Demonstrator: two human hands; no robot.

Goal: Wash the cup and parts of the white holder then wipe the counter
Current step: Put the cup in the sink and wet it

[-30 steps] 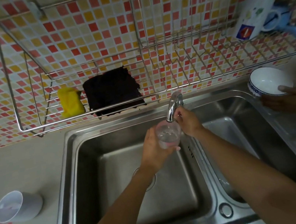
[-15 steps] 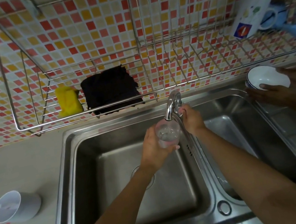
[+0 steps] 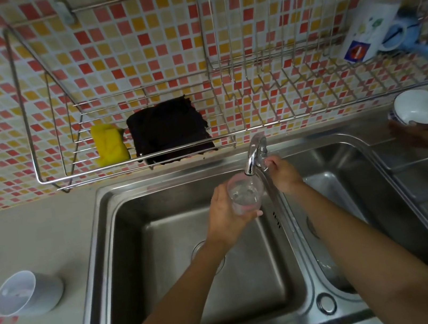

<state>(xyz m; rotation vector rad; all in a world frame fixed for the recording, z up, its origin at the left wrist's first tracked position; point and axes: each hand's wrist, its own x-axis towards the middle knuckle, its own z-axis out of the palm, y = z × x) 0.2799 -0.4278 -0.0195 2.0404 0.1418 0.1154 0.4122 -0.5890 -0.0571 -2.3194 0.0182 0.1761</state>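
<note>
Scanning from the left, I see a white plastic cup-shaped holder part lying on its side on the pale worktop, well apart from the steel double sink. I judge it light and stiff, easy to take by the rim or round the wall, though it could roll if nudged. Above the sink, a wire rack carries a yellow sponge beside a dark folded cloth; both look soft and would suit the scrubbing and the wiping.

Over the left basin, my left hand is wrapped around a small clear cup, mouth up directly under the chrome tap spout. The cup looks thin, light and wet, so likely slippery; a full wrap round the wall, as it is held, seems the safest hold. My right hand is closed on the tap lever behind the spout.

At far right, another person's hand holds a white bowl.
</note>
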